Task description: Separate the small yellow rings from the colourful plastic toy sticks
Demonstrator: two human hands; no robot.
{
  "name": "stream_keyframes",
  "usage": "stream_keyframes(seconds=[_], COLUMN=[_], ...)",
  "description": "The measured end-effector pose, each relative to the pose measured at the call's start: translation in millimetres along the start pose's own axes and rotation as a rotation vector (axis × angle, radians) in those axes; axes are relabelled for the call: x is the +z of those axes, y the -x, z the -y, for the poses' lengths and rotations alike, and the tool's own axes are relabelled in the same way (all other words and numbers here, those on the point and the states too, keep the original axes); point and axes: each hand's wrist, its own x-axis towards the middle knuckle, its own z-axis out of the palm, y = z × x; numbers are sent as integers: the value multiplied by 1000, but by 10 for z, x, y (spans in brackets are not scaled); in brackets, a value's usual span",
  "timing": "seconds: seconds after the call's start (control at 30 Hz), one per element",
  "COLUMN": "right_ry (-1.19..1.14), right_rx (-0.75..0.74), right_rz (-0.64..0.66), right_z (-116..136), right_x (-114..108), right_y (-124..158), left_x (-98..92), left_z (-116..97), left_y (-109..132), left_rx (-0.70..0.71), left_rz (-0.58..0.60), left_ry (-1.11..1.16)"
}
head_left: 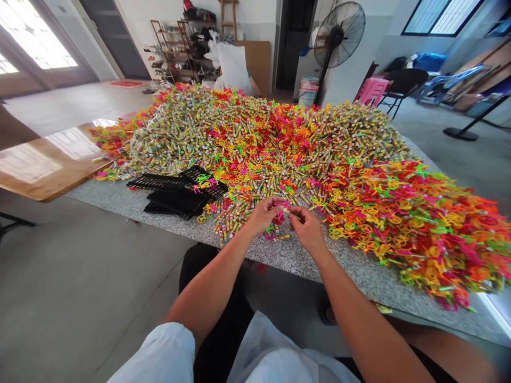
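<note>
A grey speckled stone table (pixel 104 198) fills the middle of a room with a grey floor (pixel 120 276), and a glossy wooden table (pixel 27 173) adjoins it on the left. Along the back wall are a shoe rack (pixel 168 49), a white bag (pixel 233 66), a brown board (pixel 260 66), stacked buckets (pixel 308 91) and a standing fan (pixel 339 34); pink stools (pixel 371 91) and a black chair (pixel 407 82) stand on the far right, below a barred window (pixel 443 16). Most of the stone top lies under heaps of small printed tubes (pixel 179 127) and a bright pile of plastic pieces (pixel 407 207) in yellow, orange, red, pink and green, which crowds the right side. Black slotted trays (pixel 175 198) overlap left of the hands, a few pieces lying on them, and loose tubes and pieces hem in the working spot. There, just above the near part of the table, the left hand (pixel 263 217) pinches a small pink piece (pixel 282 206) between thumb and fingers; the right hand (pixel 309 230) has its thumb and forefinger brought together at the piece's right side, though whether they grip it I cannot tell
</note>
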Motion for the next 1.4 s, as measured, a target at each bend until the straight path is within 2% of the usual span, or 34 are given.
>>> stream_keyframes(seconds=[0.2, 0.37, 0.67, 0.73, 0.83, 0.9, 0.97, 1.07, 1.3, 1.4], right_ry=[-1, -2, -28, -7, -27, -35, -6, 68, 112, 166], right_rx=[30, 85, 62, 61, 69, 66, 56, 34, -7, -22], right_rz=[20, 65, 219, 185, 33, -72, -115, -76, -3, 39], right_z=[9, 39, -20, -65, -115, -125, -117, -95, -114, -128], right_x=[-27, -84, -236, -224, -172, -136, -112, -102, -151, -145], right_y=[29, 47, 67, 55, 39, 40, 49, 66, 72, 90], left_x=[33, 114, 186, 208, 240, 250, 252, 256, 296, 333], left_z=[106, 178, 190, 171, 107, 71, 63, 99, 193, 200], left_y=[-16, -12, 31, 9, 0, 31, 80, 133, 136, 130], left_rx=[61, 77, 6, -40, -151, -262, -357, -356, -293, -326], left_rz=[-25, -129, -103, -113, -150, -96, 8, 86, 47, 46], left_ry=[-56, -42, -12, 47, 141, 152, 131, 122, 150, 137])
